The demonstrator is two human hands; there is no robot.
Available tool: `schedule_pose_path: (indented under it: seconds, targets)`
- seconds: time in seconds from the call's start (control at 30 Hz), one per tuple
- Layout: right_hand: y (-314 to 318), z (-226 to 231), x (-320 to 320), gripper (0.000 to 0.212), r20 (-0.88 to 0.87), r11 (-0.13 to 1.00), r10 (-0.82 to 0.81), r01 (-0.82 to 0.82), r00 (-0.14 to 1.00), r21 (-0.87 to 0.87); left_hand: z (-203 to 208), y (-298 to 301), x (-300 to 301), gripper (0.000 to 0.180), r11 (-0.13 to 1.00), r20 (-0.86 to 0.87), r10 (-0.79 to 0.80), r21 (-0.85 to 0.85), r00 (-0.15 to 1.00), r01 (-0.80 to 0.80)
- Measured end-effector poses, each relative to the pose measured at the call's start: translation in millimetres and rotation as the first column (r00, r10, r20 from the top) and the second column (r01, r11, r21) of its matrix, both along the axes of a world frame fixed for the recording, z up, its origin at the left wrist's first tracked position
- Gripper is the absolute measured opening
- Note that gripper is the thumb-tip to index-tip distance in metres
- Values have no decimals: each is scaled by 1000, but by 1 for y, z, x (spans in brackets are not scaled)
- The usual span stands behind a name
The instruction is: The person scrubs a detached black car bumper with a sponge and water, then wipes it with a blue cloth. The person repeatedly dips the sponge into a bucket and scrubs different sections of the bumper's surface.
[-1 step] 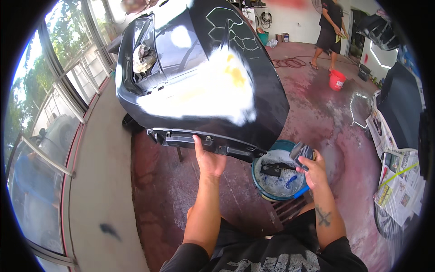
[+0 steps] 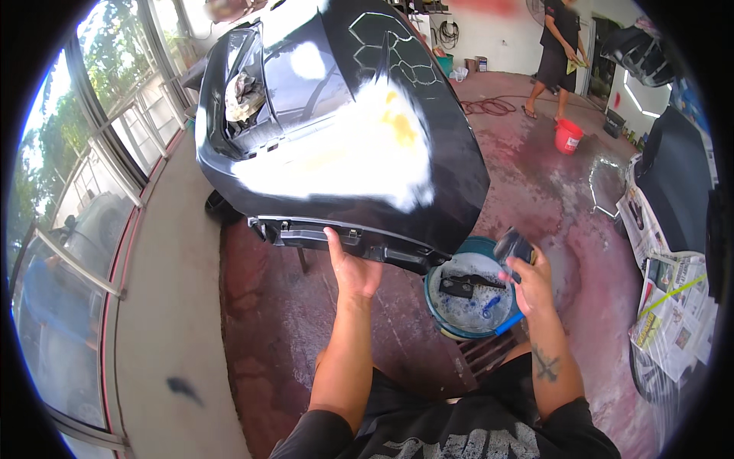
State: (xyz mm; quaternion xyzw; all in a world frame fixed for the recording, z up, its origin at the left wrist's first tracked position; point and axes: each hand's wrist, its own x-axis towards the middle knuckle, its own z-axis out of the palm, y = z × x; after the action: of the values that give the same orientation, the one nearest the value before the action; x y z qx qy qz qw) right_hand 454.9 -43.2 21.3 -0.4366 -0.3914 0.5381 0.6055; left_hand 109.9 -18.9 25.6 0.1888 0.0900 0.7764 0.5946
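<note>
My left hand (image 2: 356,274) grips the lower edge of a large black car body panel (image 2: 459,168); its thumb is up against the edge and the other fingers are hidden behind. A broad white patch with yellowish spots (image 2: 336,164) covers the panel's middle. In my right hand (image 2: 533,279) is a small dark grey block (image 2: 514,249), held between thumb and fingers over the right side of a teal bucket (image 2: 433,302). Foamy water fills the bucket, with a black object (image 2: 457,287) and a small blue thing (image 2: 491,307) in it.
Newspaper (image 2: 677,329) hangs on another dark panel (image 2: 673,183) at the right. Farther back, a person (image 2: 560,53) stands by a red bucket (image 2: 568,136). A red hose (image 2: 489,105) lies on the floor. Windows (image 2: 69,229) line the left.
The dark block in my right hand has tilted and moved slightly, and my right fingers have shifted a little. My left hand stays on the panel.
</note>
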Motion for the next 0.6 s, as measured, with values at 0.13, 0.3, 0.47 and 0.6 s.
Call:
schedule_pose_path:
  seconds: [0.13,0.3,0.47,0.6]
  targets:
    - [3,112,-95,37,-43,887,-10,29,999,460,-2,-3,-5,68,997,-9,68,-32,998,-69]
    - [36,165,-173,61,298,95,-702,-330,646,939,21,-8,10,70,995,12,88,-44,996,-87]
    - [44,31,-138,64,573,425,-820,-651,18,629,18,-11,12,71,1000,-16,12,-2,1000,-12]
    - [53,69,-159,76,552,383,-830,-638,80,668,15,-7,12,73,997,16,45,-58,999,-44]
